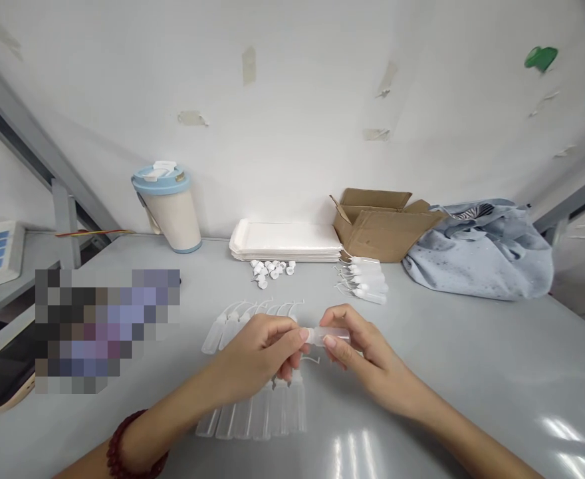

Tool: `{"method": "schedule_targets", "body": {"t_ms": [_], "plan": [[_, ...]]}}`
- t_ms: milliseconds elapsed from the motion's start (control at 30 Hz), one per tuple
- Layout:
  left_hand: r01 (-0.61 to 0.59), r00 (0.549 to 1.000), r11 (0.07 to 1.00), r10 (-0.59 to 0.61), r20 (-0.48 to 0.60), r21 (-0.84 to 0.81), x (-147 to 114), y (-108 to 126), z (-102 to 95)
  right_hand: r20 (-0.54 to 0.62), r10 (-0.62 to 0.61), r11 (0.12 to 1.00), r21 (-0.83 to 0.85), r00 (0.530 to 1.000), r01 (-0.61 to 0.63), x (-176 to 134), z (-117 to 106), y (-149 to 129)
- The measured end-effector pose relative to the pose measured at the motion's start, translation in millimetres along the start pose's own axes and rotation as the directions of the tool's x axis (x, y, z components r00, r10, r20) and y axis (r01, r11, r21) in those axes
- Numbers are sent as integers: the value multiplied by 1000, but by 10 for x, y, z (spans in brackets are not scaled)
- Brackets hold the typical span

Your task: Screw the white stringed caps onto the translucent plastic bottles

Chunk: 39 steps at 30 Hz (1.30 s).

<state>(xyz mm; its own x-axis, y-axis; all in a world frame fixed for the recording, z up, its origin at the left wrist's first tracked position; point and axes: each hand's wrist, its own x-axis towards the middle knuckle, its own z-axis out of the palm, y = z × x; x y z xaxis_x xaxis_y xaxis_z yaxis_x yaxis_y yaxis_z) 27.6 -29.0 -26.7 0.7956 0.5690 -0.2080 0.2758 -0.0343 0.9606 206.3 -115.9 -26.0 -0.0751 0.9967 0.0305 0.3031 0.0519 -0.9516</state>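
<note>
A small translucent plastic bottle lies almost level between my two hands, above the grey table. My left hand pinches the white neck end of it, its fingertips covering that end. Around the body of the bottle, at its right end, are the closed fingers of my right hand. Behind my left hand, a row of similar bottles with thin curved white tips lies on the table. Another row of bottles lies nearer to me, partly hidden under my left hand and forearm.
Loose white caps lie before a stack of white flat packs. More tipped bottles sit near an open cardboard box. A grey-blue cloth is at right, a cream tumbler at back left, a pixelated area at left.
</note>
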Motion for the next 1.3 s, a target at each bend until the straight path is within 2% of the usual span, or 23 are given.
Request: {"method": "schedule_targets", "body": {"t_ms": [133,233,300,367,433,467,500,567,667,833,933,1000,1067,1100,1167,1233,1267,1300], "plan": [[-53,997,995,58,-53,90,-15,38,45,69,64,990,125,996,-72,4,-6,4],[-181,970,924,224,-91,338,-32,43,81,135,106,940,310,985,-143,20,-13,33],[-292,919,804,386,-81,518,-49,13,101,210,145,861,455,967,-228,37,-17,54],[-390,846,668,532,-40,633,-68,-26,111,287,185,766,557,940,-321,52,-23,70],[-448,792,573,611,7,686,-82,-49,109,319,197,722,592,927,-357,61,-29,76],[-455,790,563,613,20,690,-86,-48,104,306,190,732,589,933,-343,61,-31,76],[-448,805,580,593,25,680,-88,-40,99,273,176,759,574,946,-307,58,-33,73],[-401,861,663,508,14,632,-92,-10,91,165,132,839,506,977,-199,41,-36,60],[-310,920,762,392,-24,568,-108,40,100,59,66,928,364,996,-83,6,-46,25],[-232,959,810,285,-16,538,-147,108,129,25,-71,988,138,997,67,-20,-67,-13],[-186,974,849,224,-17,494,-142,147,124,-24,-195,978,-77,981,192,-22,-56,2],[-206,971,843,239,-3,498,-137,145,124,-43,-223,966,-145,974,215,-28,-41,14],[-296,939,768,343,27,568,-140,102,134,-57,-186,977,-121,981,178,-35,-26,18],[-357,903,688,428,45,632,-144,67,142,-60,-147,987,-82,987,142,-36,-18,18],[-440,790,442,605,102,782,-150,-19,160,-59,-47,999,18,997,48,-31,-2,21],[-438,681,187,708,188,879,-144,-97,175,-45,62,988,145,997,-55,-15,15,33],[-425,650,109,727,220,899,-136,-124,179,-31,110,973,209,993,-101,-5,22,41],[-422,639,82,733,232,903,-125,-139,181,-18,148,955,264,989,-138,5,28,49]]}}
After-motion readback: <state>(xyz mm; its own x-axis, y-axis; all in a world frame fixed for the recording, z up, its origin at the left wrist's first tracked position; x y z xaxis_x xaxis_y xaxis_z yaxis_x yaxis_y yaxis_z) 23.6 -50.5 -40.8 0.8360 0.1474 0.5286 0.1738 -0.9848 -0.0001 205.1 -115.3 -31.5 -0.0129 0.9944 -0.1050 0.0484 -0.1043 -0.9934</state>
